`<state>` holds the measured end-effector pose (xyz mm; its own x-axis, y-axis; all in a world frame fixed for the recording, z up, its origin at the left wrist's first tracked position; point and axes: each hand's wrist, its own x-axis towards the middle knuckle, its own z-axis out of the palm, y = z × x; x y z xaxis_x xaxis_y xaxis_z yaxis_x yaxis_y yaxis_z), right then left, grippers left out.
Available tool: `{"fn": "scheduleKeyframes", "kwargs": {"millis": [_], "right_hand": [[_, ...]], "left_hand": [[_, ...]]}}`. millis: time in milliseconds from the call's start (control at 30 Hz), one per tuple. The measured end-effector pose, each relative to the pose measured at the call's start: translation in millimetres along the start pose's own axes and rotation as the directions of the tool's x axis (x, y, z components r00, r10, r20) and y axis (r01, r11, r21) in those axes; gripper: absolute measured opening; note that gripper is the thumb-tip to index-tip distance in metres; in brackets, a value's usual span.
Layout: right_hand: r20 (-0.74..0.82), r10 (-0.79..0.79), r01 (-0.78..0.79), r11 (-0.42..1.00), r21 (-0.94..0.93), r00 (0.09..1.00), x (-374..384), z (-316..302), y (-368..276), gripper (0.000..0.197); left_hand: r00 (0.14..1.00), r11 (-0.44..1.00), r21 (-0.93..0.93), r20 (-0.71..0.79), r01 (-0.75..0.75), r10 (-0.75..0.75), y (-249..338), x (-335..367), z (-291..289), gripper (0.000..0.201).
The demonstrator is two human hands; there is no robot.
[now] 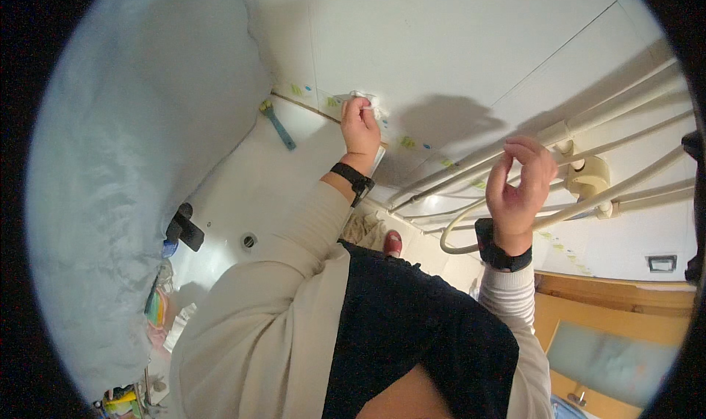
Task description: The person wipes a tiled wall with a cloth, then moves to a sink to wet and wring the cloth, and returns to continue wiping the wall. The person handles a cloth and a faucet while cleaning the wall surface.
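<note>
My left hand (360, 133) is closed around a crumpled white wad (376, 106), maybe tissue or cloth. It presses the wad against the white wall, on a tile strip with green and blue marks. My right hand (521, 187) is held up in front of the wall pipes (471, 165). Its fingers are loosely curled with a gap to the thumb, and nothing shows between them. Both wrists wear black bands. A teal-handled brush (278, 126) lies on the white tub (220, 191), left of my left hand.
A pale blue curtain (132, 139) hangs along the left. Beige pipes and a curved hose (450, 236) run along the wall at right. A wooden cabinet (603, 345) stands lower right. Below me are a red shoe (393, 243) and a beige cloth (362, 229). The tub has a drain (249, 241).
</note>
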<state>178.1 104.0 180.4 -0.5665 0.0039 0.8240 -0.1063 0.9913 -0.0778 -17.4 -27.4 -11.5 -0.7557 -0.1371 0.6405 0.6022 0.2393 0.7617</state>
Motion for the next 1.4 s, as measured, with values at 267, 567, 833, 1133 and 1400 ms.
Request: {"fn": "scheduleKeyframes", "kwargs": {"millis": [267, 567, 833, 1133, 1400], "right_hand": [[0.014, 0.219, -0.206, 0.936, -0.285, 0.976, -31, 53, -21, 0.071], [-0.353, 0.36, -0.436, 0.886, -0.161, 0.863, -52, 47, 15, 0.075], [-0.366, 0.501, -0.536, 0.844, 0.008, 0.784, -54, 56, 29, 0.059], [-0.352, 0.38, -0.434, 0.897, -0.086, 0.855, -47, 38, 19, 0.055], [-0.31, 0.295, -0.337, 0.937, -0.091, 0.904, -34, 49, 3, 0.047]], "left_hand": [[0.817, 0.964, -0.146, 0.511, -0.222, 0.266, 25, -35, 6, 0.014], [1.0, 0.981, -0.193, 0.008, -0.006, 0.007, 9, 15, -8, 0.011], [0.638, 0.789, -0.17, 0.499, -0.591, 0.586, -2, 23, -16, 0.021], [0.391, 0.538, -0.15, 0.532, -0.83, 0.751, -4, 58, -29, 0.024], [0.526, 0.637, -0.181, 0.422, -0.749, 0.739, 4, 57, -20, 0.022]]}}
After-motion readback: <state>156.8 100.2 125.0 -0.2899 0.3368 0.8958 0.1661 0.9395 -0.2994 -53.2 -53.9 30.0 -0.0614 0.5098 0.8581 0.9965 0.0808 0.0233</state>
